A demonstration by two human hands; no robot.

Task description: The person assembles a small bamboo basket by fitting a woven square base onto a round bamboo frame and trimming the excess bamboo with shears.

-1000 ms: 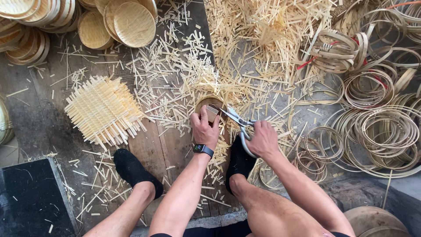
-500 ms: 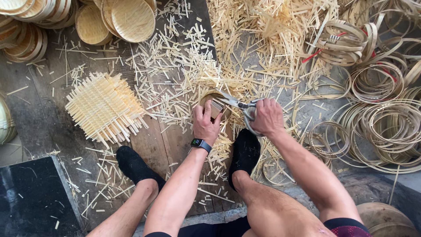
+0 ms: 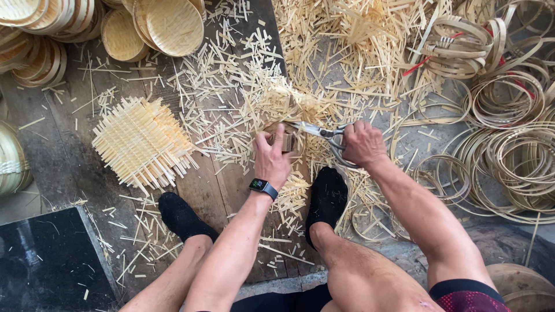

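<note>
- Floor (image 3: 69, 167): dark boards littered with pale bamboo offcuts, thickest at far centre; the litter around the work looks much as it did a second ago.
- Hoop coils (image 3: 509, 156): piled at right, unmoved; stacked finished trays (image 3: 167, 26) far left; a square woven mat (image 3: 141, 141) lies left of the hands, untouched.
- Small round basket (image 3: 283, 138): on the floor at centre, just beyond the feet, mostly hidden by the hand.
- Left hand (image 3: 272, 159): clamped over the basket's near rim, pinning it down as before.
- Right hand (image 3: 361, 143): closed through the scissors (image 3: 321, 133) handles; it has swung from the basket's near right to its right side, so the blades now point left across the far rim. Judgement: trimming is working round the edge.
</note>
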